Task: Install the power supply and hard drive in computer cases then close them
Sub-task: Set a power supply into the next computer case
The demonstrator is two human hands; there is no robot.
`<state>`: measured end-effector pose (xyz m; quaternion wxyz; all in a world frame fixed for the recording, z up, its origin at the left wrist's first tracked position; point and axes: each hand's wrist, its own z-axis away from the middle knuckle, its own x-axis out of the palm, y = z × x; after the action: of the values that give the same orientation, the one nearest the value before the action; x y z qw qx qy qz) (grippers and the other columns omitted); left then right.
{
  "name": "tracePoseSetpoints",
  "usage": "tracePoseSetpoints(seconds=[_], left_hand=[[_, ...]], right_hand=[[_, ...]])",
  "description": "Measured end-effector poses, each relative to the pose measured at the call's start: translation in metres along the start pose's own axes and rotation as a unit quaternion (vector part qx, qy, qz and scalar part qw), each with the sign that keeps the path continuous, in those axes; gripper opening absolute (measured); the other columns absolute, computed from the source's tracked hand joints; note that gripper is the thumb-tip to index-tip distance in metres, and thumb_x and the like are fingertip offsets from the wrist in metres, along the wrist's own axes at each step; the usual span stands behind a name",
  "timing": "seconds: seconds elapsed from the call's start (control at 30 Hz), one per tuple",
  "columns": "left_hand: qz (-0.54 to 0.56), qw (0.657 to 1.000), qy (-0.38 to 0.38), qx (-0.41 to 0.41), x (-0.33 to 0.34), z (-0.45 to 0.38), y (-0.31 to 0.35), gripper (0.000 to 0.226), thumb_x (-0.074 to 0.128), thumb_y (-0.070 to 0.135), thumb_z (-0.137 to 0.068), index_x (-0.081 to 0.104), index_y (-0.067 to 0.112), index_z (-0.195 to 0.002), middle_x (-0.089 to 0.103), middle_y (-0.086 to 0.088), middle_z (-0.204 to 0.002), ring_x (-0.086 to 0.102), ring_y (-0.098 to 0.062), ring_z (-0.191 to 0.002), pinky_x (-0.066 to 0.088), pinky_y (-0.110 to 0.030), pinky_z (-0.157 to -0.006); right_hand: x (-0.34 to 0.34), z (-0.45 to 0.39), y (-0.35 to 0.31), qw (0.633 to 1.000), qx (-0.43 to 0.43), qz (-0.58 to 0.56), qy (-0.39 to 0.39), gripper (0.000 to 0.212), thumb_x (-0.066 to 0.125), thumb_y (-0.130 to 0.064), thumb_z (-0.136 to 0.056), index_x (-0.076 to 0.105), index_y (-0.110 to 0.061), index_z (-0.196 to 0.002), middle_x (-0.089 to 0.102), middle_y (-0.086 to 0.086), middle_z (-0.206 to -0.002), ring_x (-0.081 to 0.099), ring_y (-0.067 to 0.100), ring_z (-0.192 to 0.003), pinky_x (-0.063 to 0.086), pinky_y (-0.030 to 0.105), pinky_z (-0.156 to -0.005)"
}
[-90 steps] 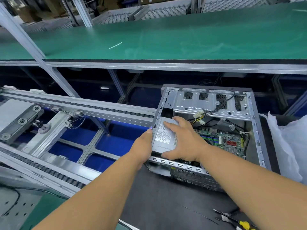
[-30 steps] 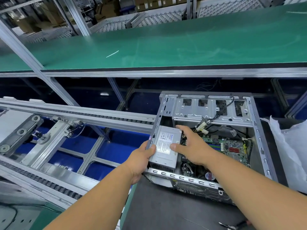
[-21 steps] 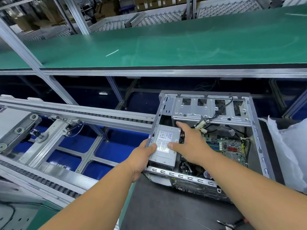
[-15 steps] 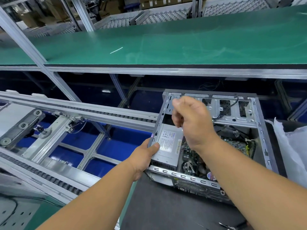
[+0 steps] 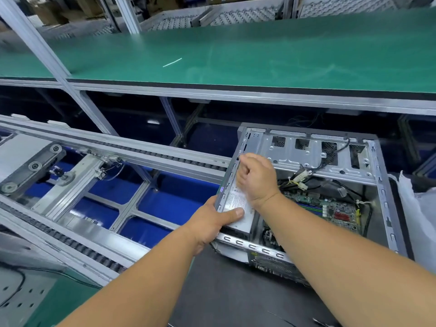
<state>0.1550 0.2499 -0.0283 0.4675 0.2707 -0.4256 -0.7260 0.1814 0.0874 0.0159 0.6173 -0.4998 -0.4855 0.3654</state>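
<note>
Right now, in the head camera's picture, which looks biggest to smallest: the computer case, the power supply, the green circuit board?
1. Computer case, by far the largest.
2. and 3. Power supply and circuit board look alike; hands hide part of the supply, so no ranking.

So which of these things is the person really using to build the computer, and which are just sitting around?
In use:
- power supply, gripped by the left hand
- right hand, a fist over it
- open computer case, motherboard inside

Just around:
- green bench
- roller conveyor
- white plastic bag
- black mat
</note>
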Motion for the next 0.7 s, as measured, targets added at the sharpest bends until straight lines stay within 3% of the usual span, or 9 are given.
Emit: tracePoseSetpoints(seconds=[0.1, 0.2, 0.3, 0.4, 0.5, 0.6, 0.7], left_hand=[[-0.022, 1.000, -0.010, -0.002, -0.001, -0.002, 0.002, 0.077, 0.095, 0.039, -0.063, 0.058, 0.026, -0.130, 0.076, 0.000, -0.116, 0.073, -0.022, -0.108, 0.053, -0.048, -0.103], [-0.016, 1.000, -0.013, -0.008, -0.001, -0.004, 0.002, 0.080, 0.095, 0.037, -0.061, 0.057, 0.025, -0.130, 0.076, -0.001, -0.116, 0.073, -0.024, -0.109, 0.053, -0.050, -0.104], [-0.014, 1.000, -0.015, -0.015, -0.003, -0.004, 0.000, 0.082, 0.096, 0.036, -0.060, 0.056, 0.028, -0.131, 0.076, -0.004, -0.117, 0.072, -0.029, -0.110, 0.052, -0.054, -0.103], [-0.014, 1.000, 0.002, -0.016, -0.003, -0.004, 0.000, 0.069, 0.089, 0.049, -0.069, 0.060, 0.032, -0.129, 0.076, -0.002, -0.116, 0.073, -0.029, -0.107, 0.053, -0.054, -0.101], [-0.032, 0.997, 0.071, -0.006, 0.002, -0.002, 0.001, 0.043, 0.065, 0.066, -0.084, 0.068, 0.039, -0.118, 0.077, 0.007, -0.112, 0.074, -0.019, -0.105, 0.054, -0.049, -0.100], [-0.066, 0.992, 0.108, -0.004, 0.005, 0.000, 0.003, 0.038, 0.046, 0.063, -0.098, 0.071, 0.039, -0.112, 0.078, 0.011, -0.106, 0.074, -0.012, -0.101, 0.055, -0.042, -0.097], [-0.099, 0.987, 0.125, 0.000, 0.007, 0.002, 0.006, 0.039, 0.040, 0.059, -0.103, 0.071, 0.035, -0.110, 0.078, 0.011, -0.101, 0.074, -0.014, -0.099, 0.056, -0.037, -0.090]], right_hand=[[-0.030, -0.005, -0.001, 0.969, -0.064, 0.226, 0.081, 0.036, 0.055, -0.030, -0.098, 0.045, -0.009, -0.069, 0.045, -0.002, -0.065, 0.041, 0.015, -0.060, 0.034, 0.032, -0.059], [-0.056, -0.002, 0.005, 0.924, 0.012, 0.382, -0.021, 0.014, 0.066, -0.037, -0.094, 0.058, -0.026, -0.095, 0.062, -0.010, -0.094, 0.058, 0.011, -0.082, 0.044, 0.029, -0.068], [-0.067, 0.003, 0.018, 0.913, 0.094, 0.375, -0.134, 0.027, 0.069, -0.044, -0.094, 0.058, -0.032, -0.115, 0.066, -0.012, -0.104, 0.063, 0.009, -0.087, 0.046, 0.025, -0.066], [-0.070, -0.001, 0.015, 0.905, 0.071, 0.391, -0.151, 0.024, 0.066, -0.049, -0.096, 0.064, -0.032, -0.113, 0.066, -0.012, -0.106, 0.064, 0.010, -0.091, 0.047, 0.026, -0.068], [-0.071, -0.002, 0.015, 0.905, 0.075, 0.379, -0.177, 0.021, 0.061, -0.048, -0.100, 0.069, -0.031, -0.108, 0.071, -0.004, -0.105, 0.070, 0.021, -0.092, 0.054, 0.032, -0.073], [-0.073, 0.000, 0.015, 0.902, 0.070, 0.379, -0.194, 0.019, 0.058, -0.047, -0.101, 0.071, -0.033, -0.105, 0.072, -0.017, -0.091, 0.066, 0.002, -0.077, 0.050, 0.028, -0.065], [-0.073, 0.000, 0.015, 0.900, 0.081, 0.378, -0.201, 0.025, 0.053, -0.048, -0.104, 0.070, -0.032, -0.109, 0.070, -0.007, -0.090, 0.061, 0.009, -0.074, 0.044, 0.026, -0.064]])
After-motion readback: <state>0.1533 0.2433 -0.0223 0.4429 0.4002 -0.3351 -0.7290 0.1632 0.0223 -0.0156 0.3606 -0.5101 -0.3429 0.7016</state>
